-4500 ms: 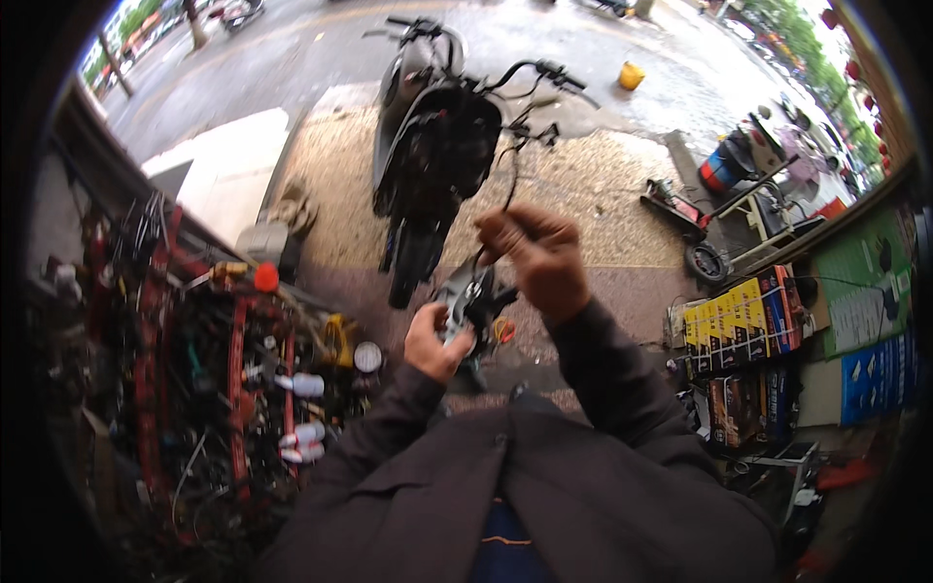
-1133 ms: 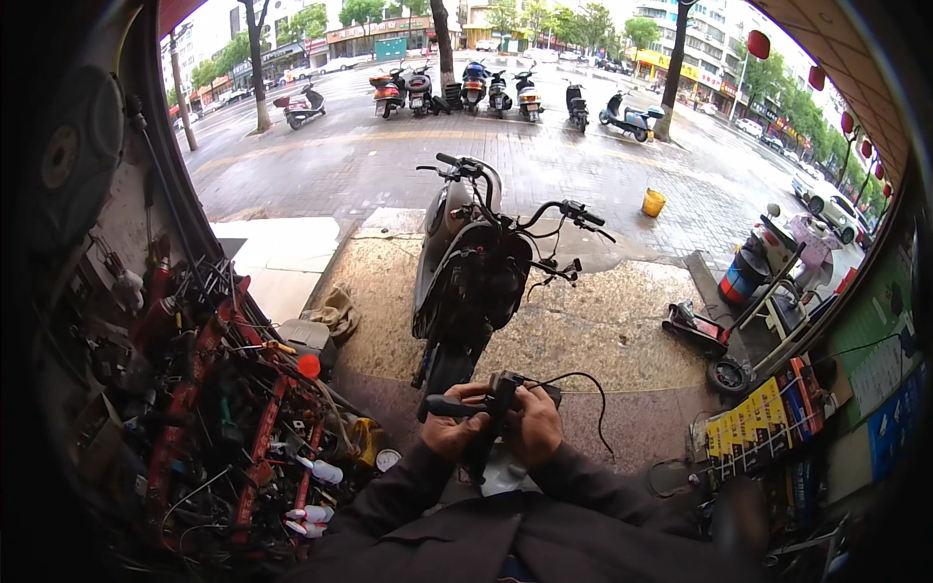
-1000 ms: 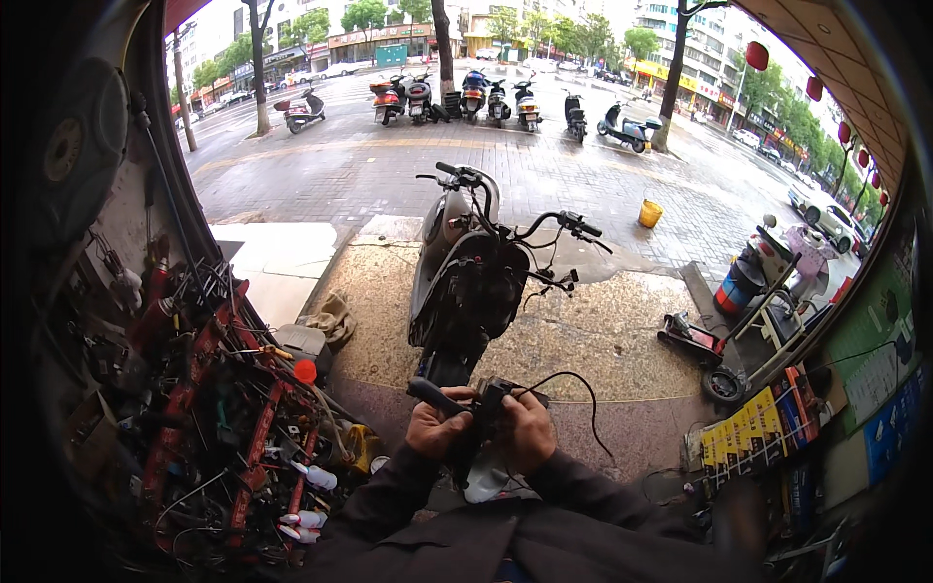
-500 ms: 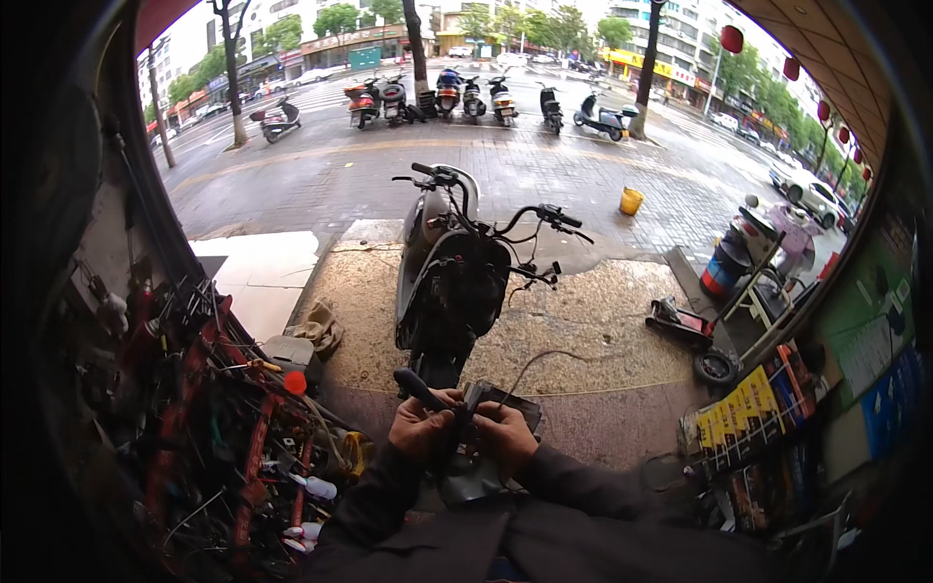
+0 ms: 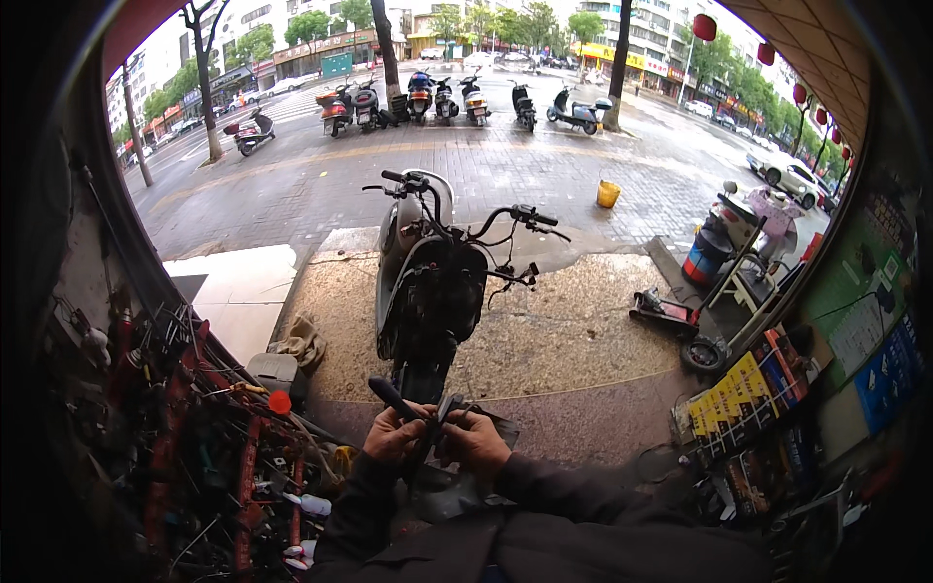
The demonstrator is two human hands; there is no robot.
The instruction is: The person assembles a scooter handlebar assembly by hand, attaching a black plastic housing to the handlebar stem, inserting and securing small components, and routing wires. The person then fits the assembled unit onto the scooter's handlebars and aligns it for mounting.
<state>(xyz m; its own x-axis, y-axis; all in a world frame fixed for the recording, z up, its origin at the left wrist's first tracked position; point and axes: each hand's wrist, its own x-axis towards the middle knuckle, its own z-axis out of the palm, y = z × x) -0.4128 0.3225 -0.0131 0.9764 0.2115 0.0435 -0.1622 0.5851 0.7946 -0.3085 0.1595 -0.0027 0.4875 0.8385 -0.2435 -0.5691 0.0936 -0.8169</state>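
Both hands are close together low in the middle, in front of a partly stripped scooter (image 5: 442,287). My left hand (image 5: 392,434) is closed around a dark piece, from which a rounded black handle (image 5: 391,396) sticks up to the left; whether this is a tool or a scooter part I cannot tell. My right hand (image 5: 475,441) pinches a small black part (image 5: 449,406) right beside it. The fingers hide where the two pieces meet. Below and behind the hands lies a dark, flat, shiny surface (image 5: 442,505), partly covered by my sleeves.
A heap of tools and red metal frames (image 5: 248,476) crowds the left side. At right are a floor jack (image 5: 666,309), a rack of yellow boxes (image 5: 724,403) and a blue-red drum (image 5: 708,255). Outside stand a yellow bucket (image 5: 608,194) and several parked scooters (image 5: 420,95).
The whole view has shifted, so the scene sits further left. My hands keep their grip close together. The thin dark cable that curved out right of my hands no longer shows.
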